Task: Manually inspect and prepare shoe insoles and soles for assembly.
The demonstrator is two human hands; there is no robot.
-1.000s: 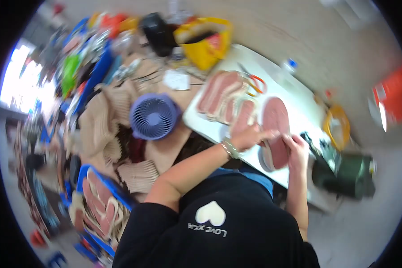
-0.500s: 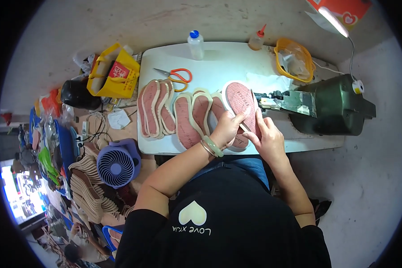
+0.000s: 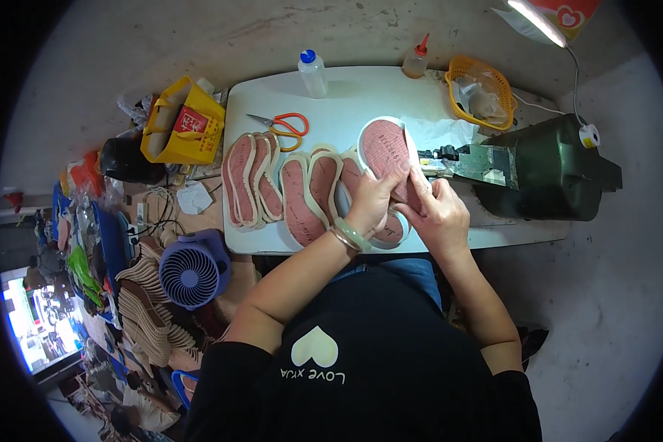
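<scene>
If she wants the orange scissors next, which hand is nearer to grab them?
Probably the left hand. The orange-handled scissors lie on the white table towards her left, beyond the row of pink shoe soles. The right hand grips the pink sole with the white rim, farther away.

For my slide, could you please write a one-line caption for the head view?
Both hands, left hand and right hand, hold a pink shoe sole over a white table beside overlapping soles.
</scene>
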